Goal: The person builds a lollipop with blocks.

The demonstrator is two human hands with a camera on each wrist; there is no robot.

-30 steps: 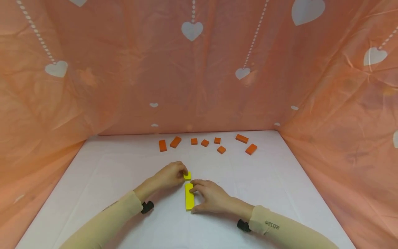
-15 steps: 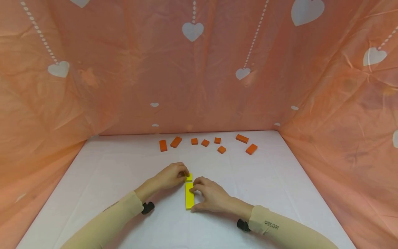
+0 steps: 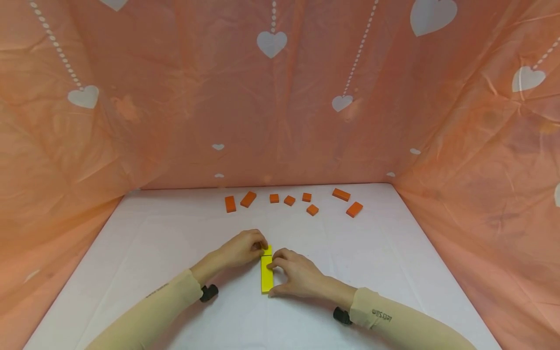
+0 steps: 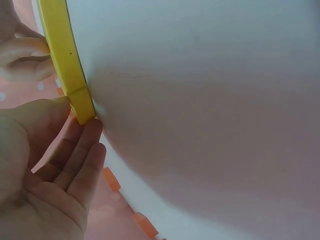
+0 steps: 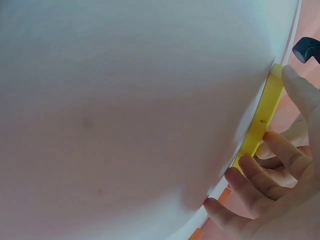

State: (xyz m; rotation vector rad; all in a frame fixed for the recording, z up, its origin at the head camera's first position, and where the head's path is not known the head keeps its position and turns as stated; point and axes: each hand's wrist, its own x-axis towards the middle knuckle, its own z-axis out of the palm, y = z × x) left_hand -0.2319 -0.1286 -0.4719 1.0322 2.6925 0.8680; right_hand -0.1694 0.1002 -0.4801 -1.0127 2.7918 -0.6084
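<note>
From the head camera, a person in pale sleeves (image 3: 150, 311) works on a white table (image 3: 175, 228), a small yellow block (image 3: 269, 250) and a long yellow block (image 3: 266, 277) lying end to end at the middle, the small one on the far side of a thin seam. The left hand (image 3: 242, 249) pinches the small block from the left; the right hand (image 3: 302, 276), thumb and fingers spread apart, touches the long block along its right side. Eight orange blocks (image 3: 274, 198) lie scattered along the far edge, four small ones between longer pairs at left and right, before an orange cloth (image 3: 236, 116) printed with white hearts (image 3: 272, 44). The left wrist camera shows the left thumb against the side of the small block, a fingertip at its far end. From the right wrist, the right thumb rests by the long block's near end, the index fingertip touches farther along the same side, and a black device (image 5: 306, 49) appears beyond the near end.
</note>
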